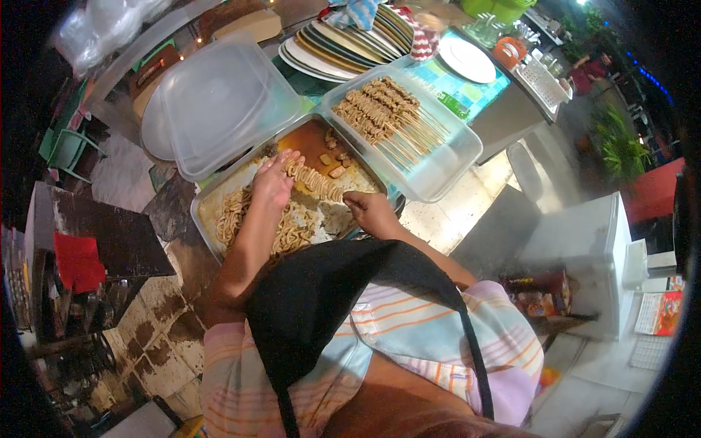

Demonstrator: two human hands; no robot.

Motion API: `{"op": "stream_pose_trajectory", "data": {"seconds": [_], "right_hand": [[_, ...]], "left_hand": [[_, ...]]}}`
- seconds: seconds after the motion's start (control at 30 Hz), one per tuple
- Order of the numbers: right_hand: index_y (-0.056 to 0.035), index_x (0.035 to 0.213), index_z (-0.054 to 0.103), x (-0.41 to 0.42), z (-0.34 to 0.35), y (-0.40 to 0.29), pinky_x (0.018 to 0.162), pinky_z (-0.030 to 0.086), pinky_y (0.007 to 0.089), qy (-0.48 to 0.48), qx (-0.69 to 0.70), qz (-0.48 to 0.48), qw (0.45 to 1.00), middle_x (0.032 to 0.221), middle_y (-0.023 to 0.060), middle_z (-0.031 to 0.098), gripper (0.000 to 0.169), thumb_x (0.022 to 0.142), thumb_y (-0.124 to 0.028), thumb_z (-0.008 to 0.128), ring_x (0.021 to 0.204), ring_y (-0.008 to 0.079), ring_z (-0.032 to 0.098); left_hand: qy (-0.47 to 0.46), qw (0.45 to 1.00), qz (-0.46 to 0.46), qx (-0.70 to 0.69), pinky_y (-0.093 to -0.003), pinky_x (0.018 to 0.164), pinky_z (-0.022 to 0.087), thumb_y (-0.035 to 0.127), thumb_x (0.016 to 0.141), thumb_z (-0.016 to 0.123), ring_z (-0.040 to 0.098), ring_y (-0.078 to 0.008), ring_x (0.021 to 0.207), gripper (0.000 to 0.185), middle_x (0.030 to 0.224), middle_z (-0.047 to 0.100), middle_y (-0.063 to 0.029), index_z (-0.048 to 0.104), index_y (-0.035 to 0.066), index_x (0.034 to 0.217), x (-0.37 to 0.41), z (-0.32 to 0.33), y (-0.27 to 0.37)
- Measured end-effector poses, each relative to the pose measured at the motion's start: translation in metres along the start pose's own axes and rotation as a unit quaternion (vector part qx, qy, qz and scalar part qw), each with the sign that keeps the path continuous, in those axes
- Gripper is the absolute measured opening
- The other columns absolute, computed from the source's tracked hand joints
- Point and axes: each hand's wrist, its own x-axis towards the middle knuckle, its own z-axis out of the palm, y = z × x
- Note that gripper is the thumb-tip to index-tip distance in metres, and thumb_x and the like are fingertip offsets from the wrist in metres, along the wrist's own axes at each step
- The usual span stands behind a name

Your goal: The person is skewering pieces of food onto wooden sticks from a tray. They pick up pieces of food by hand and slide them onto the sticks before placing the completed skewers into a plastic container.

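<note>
My left hand (276, 178) holds the upper end of a skewer of folded, coiled intestines (315, 182), palm turned partly up. With fingertips pinched, my right hand (372, 212) grips the skewer's other end. The skewer hangs over a metal tray (207, 211). Inside that tray lie loose strands of cooked intestine (296, 232), brown liquid (301, 138) and several small chunks (338, 171). My left forearm hides part of the strands. Beyond the tray, a translucent plastic container (446, 178) holds several filled skewers (378, 109), with bare stick ends towards the right.
A translucent plastic lid (224, 104) lies left of the container. Behind stand stacked oval plates (328, 52) with cloths on top, and a white plate (467, 59). A white appliance (580, 246) is at right, a dark cabinet (104, 230) at left. A person (589, 76) is far off.
</note>
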Motion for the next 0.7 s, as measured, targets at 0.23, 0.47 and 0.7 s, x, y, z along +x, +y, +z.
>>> {"op": "stream_pose_trajectory", "data": {"seconds": [0.23,0.47,0.7], "right_hand": [[-0.0046,0.09,0.058,0.006,-0.004,0.0,0.061,0.045,0.0339,-0.014,-0.044,0.014,0.999,0.077,0.0183,0.057,0.018,0.075,-0.012,0.053,0.07,0.0323,0.057],[-0.0064,0.086,0.059,0.006,-0.007,-0.008,0.061,0.044,0.0356,0.014,-0.051,0.026,0.998,0.082,0.0147,0.056,0.015,0.074,-0.012,0.053,0.073,0.0316,0.055],[-0.0114,0.086,0.06,0.032,-0.05,0.019,0.062,0.042,0.035,0.149,-0.156,0.025,0.976,0.079,0.0124,0.051,0.014,0.074,-0.013,0.053,0.073,0.0297,0.053]], "left_hand": [[-0.059,0.995,-0.027,-0.071,-0.035,0.085,0.037,0.02,0.08,0.053,0.05,-0.0255,0.097,0.032,0.104,0.05,-0.0133,0.045,0.0,0.102,0.016,-0.01,-0.001],[-0.058,0.998,-0.007,-0.021,-0.0353,0.087,0.034,0.017,0.081,0.051,0.05,-0.0256,0.097,0.028,0.104,0.051,-0.0126,0.045,0.001,0.102,0.026,-0.013,-0.004],[-0.09,0.995,-0.046,0.004,-0.041,0.096,0.024,0.044,0.078,0.048,0.028,-0.0304,0.117,0.072,0.131,0.021,-0.0132,0.012,0.007,0.128,0.016,0.003,0.009]]}}
